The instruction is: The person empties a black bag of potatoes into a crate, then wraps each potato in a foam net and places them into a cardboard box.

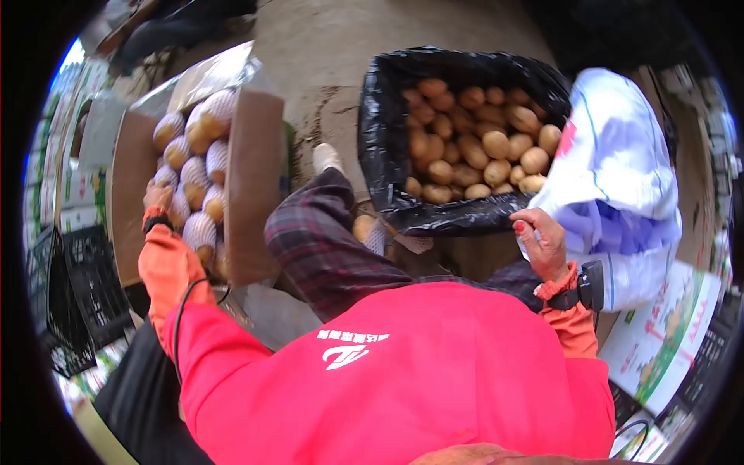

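My left hand [158, 196] reaches into a cardboard box [256, 186] on the left, its fingers curled against a potato in a white foam net [166, 176]. Several more netted potatoes [195, 172] fill that box in rows. On the other side, my right hand [545, 242] is closed, thumb pressed to the fingers, at the mouth of a white sack [620, 147] and by the near rim of a crate lined with black plastic [453, 225]. I cannot tell what its fingers pinch. Bare potatoes [473, 147] lie heaped in the lined crate.
Between my legs, a netted potato [364, 227] shows low down. Black plastic crates [85, 287] stand at the far left. A printed white carton [663, 333] lies at the right, below the sack. Another person's leg [182, 31] appears at the top left.
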A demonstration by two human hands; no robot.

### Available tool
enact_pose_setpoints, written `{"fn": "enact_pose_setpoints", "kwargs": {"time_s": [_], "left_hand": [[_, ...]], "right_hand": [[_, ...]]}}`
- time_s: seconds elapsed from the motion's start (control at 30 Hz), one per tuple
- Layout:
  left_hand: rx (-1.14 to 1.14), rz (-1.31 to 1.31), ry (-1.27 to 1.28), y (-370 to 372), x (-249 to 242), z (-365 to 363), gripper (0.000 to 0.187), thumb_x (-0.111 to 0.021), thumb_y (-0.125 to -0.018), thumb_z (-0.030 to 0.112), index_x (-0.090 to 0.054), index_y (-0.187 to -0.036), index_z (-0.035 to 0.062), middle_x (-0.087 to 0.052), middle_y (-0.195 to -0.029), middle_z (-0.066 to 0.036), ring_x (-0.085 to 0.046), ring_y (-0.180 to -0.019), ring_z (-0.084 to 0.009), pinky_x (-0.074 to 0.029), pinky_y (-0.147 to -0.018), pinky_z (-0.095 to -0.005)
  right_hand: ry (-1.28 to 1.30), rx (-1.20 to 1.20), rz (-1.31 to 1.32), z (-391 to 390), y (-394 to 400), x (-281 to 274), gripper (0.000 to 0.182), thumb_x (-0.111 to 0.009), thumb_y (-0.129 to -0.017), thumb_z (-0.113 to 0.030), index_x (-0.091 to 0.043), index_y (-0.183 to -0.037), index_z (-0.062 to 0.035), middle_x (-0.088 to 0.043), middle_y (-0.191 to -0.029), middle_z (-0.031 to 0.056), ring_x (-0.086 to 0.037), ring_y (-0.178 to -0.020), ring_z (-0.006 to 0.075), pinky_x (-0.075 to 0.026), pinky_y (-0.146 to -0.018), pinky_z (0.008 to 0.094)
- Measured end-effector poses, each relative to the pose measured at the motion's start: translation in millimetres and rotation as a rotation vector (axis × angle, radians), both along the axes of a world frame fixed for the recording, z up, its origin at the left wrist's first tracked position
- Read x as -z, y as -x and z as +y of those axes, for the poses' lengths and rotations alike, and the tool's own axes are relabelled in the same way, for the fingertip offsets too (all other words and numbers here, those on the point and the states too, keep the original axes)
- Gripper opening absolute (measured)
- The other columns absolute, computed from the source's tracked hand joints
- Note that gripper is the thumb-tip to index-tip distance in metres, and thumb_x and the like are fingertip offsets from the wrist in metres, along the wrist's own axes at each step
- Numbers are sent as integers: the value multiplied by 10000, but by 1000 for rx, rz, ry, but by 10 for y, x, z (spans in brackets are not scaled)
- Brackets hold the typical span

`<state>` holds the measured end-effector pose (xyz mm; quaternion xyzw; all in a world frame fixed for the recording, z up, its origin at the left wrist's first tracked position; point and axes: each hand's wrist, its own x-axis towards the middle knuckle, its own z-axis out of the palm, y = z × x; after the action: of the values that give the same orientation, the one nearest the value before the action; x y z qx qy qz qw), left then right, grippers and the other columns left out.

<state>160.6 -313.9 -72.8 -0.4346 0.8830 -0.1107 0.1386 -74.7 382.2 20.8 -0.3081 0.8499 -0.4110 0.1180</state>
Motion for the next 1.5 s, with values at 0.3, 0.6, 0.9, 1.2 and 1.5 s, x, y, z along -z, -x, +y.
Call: {"fn": "enact_pose_setpoints", "kwargs": {"time_s": [0.3,0.6,0.9,1.2,1.5], "left_hand": [[991,416,-799,2876,-377,3316,359,-602,-764,204,-551,-1102,94,-516,-1173,-115,-499,-1061,-283,-401,-906,-345],[1203,342,-857,4495,694,5729,669,-636,-675,190,-352,-1280,163,-337,-1313,-141,-395,-1147,-358,-402,-916,-406],[825,336,-998,4759,1021,5740,618,-669,-676,236,-408,-1225,124,-478,-1183,-112,-495,-1051,-301,-431,-868,-356],[-324,594,-2580,3604,440,5252,604,-648,-745,279,-374,-1234,55,-498,-1154,-104,-512,-1048,-217,-441,-869,-361],[505,489,-2186,2763,-802,5677,721,-735,-618,55,-362,-1234,21,-486,-1137,-94,-507,-1037,-188,-445,-871,-316]], "right_hand": [[285,684,98,1424,56,172,142,-490,-886,-124,-560,-923,-7,-543,-739,33,-493,-659,88,-412,-607,216],[-158,695,277,1901,333,329,197,-536,-834,-115,-545,-993,2,-579,-892,126,-559,-831,262,-435,-731,321],[-525,495,275,1751,626,790,377,-665,-699,-200,-524,-989,-6,-535,-952,180,-512,-880,361,-430,-739,419],[-507,511,493,1679,501,794,269,-572,-754,-122,-529,-991,-3,-552,-944,184,-523,-888,359,-432,-763,393],[61,756,388,1867,90,36,211,-435,-785,-22,-548,-959,13,-575,-898,160,-555,-849,302,-432,-754,349]]}}
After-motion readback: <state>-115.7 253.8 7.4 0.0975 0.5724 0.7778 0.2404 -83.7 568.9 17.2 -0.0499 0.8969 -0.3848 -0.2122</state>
